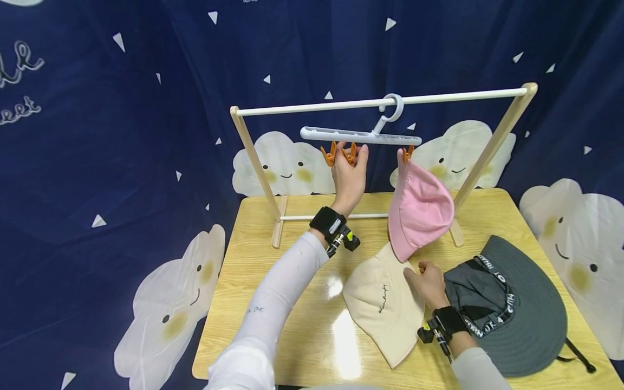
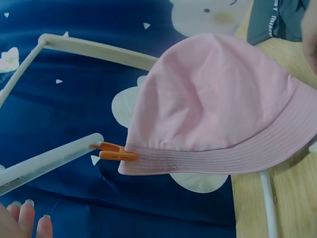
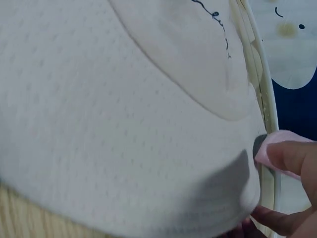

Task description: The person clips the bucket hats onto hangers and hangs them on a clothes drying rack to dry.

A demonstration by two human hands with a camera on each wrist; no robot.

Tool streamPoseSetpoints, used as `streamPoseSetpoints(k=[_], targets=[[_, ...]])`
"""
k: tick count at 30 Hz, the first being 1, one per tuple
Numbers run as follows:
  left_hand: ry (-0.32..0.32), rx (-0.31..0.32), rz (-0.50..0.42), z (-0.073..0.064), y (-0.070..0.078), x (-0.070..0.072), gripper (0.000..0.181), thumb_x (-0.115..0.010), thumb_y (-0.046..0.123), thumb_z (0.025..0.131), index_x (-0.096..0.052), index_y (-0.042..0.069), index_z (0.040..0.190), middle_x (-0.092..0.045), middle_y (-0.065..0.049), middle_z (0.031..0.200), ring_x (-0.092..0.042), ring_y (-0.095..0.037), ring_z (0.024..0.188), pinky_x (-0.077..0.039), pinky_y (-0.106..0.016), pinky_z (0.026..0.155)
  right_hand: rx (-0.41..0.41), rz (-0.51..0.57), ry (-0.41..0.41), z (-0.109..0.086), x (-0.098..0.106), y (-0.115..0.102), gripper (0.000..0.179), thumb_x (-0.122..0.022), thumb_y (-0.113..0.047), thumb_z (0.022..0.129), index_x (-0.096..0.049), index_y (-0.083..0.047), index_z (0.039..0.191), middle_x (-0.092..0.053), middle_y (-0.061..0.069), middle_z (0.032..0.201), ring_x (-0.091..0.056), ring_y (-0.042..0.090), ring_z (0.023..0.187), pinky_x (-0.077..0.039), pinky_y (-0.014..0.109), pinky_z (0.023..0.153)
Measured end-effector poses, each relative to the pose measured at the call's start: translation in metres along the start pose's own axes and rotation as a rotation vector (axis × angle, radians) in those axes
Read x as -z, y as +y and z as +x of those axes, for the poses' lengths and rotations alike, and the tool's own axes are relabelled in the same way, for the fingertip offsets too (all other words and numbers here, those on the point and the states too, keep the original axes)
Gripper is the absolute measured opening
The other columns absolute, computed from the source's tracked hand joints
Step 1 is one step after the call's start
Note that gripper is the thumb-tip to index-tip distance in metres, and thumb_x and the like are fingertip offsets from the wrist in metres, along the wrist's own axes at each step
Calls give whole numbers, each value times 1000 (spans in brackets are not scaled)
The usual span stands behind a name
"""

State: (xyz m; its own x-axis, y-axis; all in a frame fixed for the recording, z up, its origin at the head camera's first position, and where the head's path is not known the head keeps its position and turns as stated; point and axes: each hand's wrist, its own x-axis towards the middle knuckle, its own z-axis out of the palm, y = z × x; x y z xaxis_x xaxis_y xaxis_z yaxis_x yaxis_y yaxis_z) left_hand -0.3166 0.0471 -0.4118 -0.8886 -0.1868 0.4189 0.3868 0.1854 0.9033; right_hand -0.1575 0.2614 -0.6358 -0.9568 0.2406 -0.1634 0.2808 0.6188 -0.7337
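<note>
A pink bucket hat hangs by its brim from an orange clip at the right end of the white hanger. My left hand is raised beneath the hanger's middle, beside two more orange clips. In the left wrist view its fingertips extend, with no hold visible. A cream bucket hat with dark lettering lies over the table below the pink one. My right hand grips the cream brim's edge. Some fingers go beneath that edge, partly hidden, as the right wrist view shows.
The hanger hooks over the white rod of a wooden rack on the wooden table. At the right lies a dark grey wide-brimmed hat with a cord. Behind hangs a navy curtain with clouds and triangles.
</note>
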Motion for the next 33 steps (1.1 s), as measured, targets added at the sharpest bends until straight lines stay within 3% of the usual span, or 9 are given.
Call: streamPoseSetpoints(k=[5,8,15,20,25,28,33], targets=[[44,42,1,4,0,-2,44,-66,34,104,-51,8,137,-65,-2,95,-62,-9,80,-48,-22,74,0,-38,-39,2,-5,-6,67,-73,-35,94,-54,16,134,-62,38,124,-62,52,112,-48,59,94],[66,17,10,7,1,-3,44,-66,34,104,-49,7,136,-63,-1,93,-60,-10,78,-46,-23,74,-6,-84,-61,4,-7,-8,68,-74,-41,94,-55,14,130,-63,37,123,-62,53,110,-47,59,91],[94,-31,70,10,2,-6,32,-65,34,104,-55,5,112,-60,-3,93,-58,-12,82,-44,-24,74,-19,-85,-112,6,-8,-8,59,-68,-38,98,-55,14,122,-63,36,117,-62,51,103,-46,57,87],[97,-27,99,13,-1,-5,36,-66,32,104,-54,5,125,-64,-3,96,-60,-12,82,-45,-23,76,21,-51,-132,7,-14,-5,40,-68,-32,100,-63,7,100,-65,24,95,-61,38,86,-46,45,76],[81,-40,135,17,-3,-2,42,-65,26,103,-51,5,136,-65,-3,96,-61,-14,80,-45,-25,78,30,51,-177,7,-22,-3,34,-70,-26,99,-50,-6,81,-45,7,78,-47,25,75,-37,36,69],[70,-45,154,21,-4,0,38,-63,24,103,-53,4,134,-67,-2,96,-62,-15,80,-46,-27,78,22,92,-206,6,-24,-4,35,-70,-23,99,-46,-8,79,-41,5,79,-44,23,75,-35,35,68],[74,-25,193,25,-1,4,36,-62,28,104,-58,5,131,-71,-3,94,-65,-17,81,-47,-29,77,-18,153,-270,1,-28,-8,26,-66,-19,101,-54,1,90,-51,11,88,-53,27,83,-43,35,72]])
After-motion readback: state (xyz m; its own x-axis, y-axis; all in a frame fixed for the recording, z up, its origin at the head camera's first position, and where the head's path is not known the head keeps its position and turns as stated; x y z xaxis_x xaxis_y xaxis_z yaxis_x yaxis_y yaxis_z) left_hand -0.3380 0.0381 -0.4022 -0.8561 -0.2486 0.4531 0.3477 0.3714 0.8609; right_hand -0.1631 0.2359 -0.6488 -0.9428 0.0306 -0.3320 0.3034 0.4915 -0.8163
